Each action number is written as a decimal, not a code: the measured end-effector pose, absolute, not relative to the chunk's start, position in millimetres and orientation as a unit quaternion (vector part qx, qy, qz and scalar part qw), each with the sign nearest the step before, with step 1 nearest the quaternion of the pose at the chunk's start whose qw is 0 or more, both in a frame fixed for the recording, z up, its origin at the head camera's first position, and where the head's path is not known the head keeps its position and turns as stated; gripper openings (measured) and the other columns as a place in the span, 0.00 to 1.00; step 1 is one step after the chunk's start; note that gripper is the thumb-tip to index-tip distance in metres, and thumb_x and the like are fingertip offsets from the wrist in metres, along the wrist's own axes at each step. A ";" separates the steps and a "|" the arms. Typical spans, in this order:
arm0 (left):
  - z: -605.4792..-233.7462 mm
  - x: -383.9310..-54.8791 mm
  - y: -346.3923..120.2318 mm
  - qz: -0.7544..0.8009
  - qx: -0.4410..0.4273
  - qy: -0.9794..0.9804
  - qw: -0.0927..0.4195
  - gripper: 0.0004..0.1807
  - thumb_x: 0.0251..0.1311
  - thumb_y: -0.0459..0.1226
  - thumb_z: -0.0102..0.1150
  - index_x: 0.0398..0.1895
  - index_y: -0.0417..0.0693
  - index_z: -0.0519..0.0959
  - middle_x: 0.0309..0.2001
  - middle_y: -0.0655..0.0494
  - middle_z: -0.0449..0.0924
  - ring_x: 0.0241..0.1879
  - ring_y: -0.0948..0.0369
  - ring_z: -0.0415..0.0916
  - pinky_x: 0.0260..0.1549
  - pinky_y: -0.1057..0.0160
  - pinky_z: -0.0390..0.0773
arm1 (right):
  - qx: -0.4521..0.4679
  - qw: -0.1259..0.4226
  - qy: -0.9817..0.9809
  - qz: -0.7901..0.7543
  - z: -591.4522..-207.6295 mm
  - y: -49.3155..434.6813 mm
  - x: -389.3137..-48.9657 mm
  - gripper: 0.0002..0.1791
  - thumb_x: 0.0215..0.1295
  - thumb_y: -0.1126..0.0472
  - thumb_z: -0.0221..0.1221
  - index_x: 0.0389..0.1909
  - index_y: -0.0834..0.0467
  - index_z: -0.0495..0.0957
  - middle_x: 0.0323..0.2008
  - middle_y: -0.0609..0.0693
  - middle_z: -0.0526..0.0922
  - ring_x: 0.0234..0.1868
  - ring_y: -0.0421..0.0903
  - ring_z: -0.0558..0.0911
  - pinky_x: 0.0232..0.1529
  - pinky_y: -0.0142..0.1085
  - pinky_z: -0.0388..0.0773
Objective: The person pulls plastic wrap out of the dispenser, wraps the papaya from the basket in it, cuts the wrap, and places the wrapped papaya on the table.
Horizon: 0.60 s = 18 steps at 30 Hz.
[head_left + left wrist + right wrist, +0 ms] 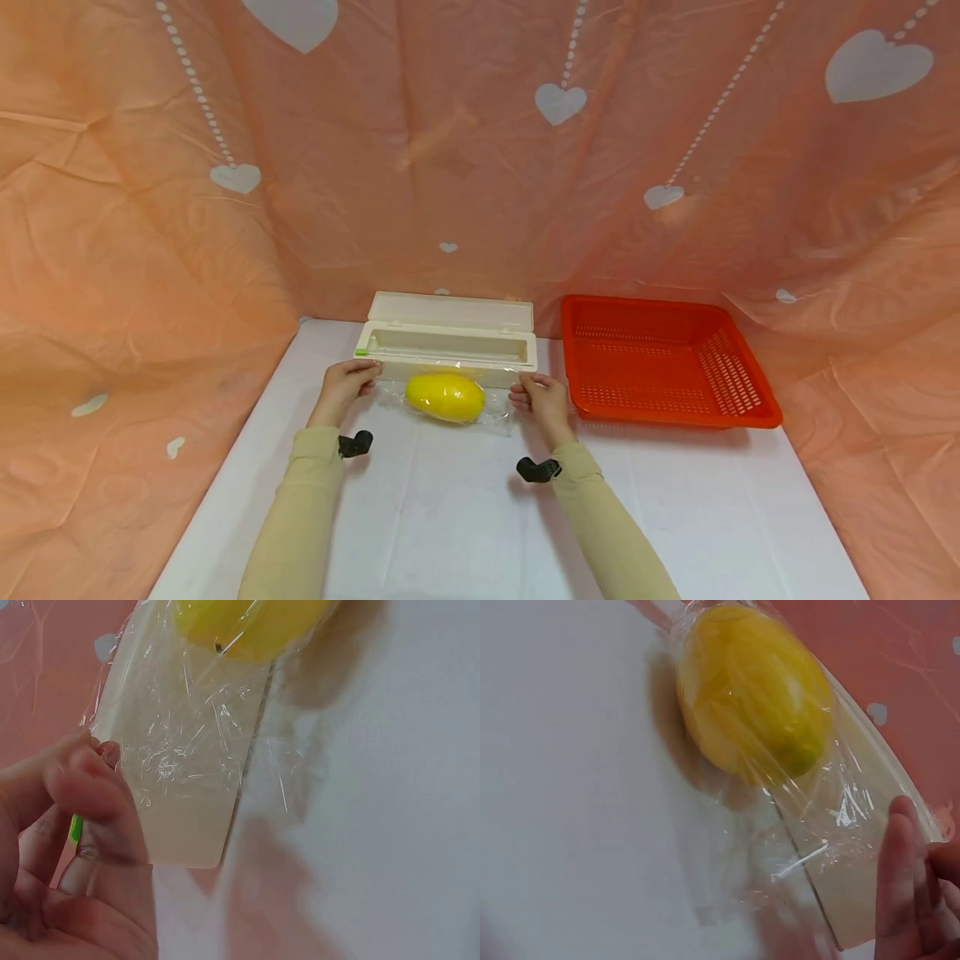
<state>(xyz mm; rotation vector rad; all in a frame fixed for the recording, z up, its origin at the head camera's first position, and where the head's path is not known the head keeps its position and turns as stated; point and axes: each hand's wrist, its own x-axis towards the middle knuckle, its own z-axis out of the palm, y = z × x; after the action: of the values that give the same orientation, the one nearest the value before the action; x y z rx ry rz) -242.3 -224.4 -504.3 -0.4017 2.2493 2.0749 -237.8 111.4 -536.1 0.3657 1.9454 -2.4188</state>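
A glossy yellow oval fruit (446, 397), greenish at one end in the right wrist view, lies in clear cling film (172, 761) in front of a cream cling-film box (420, 365). At the box's left front corner, my left hand (343, 390) pinches the upper edge of the film between thumb and fingers. My right hand (546, 404) pinches the film's other end near the right front corner, its thumb partly cut off in the right wrist view. Between the two hands the film stretches across the fruit, with loose, wrinkled parts hanging on both sides.
The box's lid (453, 312) stands raised at the back, and a green slider (362, 352) sits at its left end. An orange-red perforated basket (750, 354) stands to the right on the white table (450, 517). A peach curtain with hearts (465, 167) hangs behind.
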 end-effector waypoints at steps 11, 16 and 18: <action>-506.9 -231.6 -227.5 0.769 -0.117 0.626 0.060 0.21 0.65 0.26 0.53 0.59 0.22 0.66 0.42 0.49 0.76 0.39 0.64 0.81 0.53 0.61 0.75 | 0.107 0.003 0.607 -0.787 -537.3 107.2 -232.1 0.12 0.70 0.65 0.54 0.45 0.71 0.71 0.37 0.66 0.83 0.34 0.50 0.86 0.39 0.39 0.83; -510.2 -223.1 -230.3 0.776 -0.123 0.614 0.076 0.23 0.67 0.26 0.51 0.62 0.23 0.63 0.44 0.50 0.76 0.42 0.65 0.80 0.60 0.57 0.68 | 0.110 -0.003 0.603 -0.790 -542.0 108.3 -228.5 0.11 0.70 0.64 0.54 0.43 0.70 0.72 0.40 0.66 0.83 0.40 0.54 0.85 0.43 0.39 0.82; -513.6 -219.4 -232.1 0.778 -0.126 0.611 0.078 0.23 0.67 0.27 0.52 0.62 0.23 0.63 0.43 0.52 0.78 0.42 0.65 0.80 0.60 0.57 0.68 | 0.114 -0.012 0.596 -0.794 -545.2 108.8 -227.6 0.10 0.69 0.64 0.54 0.42 0.69 0.73 0.39 0.65 0.84 0.40 0.54 0.85 0.43 0.39 0.82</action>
<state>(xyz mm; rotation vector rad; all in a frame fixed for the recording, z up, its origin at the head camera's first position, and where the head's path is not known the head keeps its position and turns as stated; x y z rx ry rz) -219.4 -232.1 -513.6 -0.3773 1.8294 2.3281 -227.6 108.8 -545.2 0.3608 1.8887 -2.5157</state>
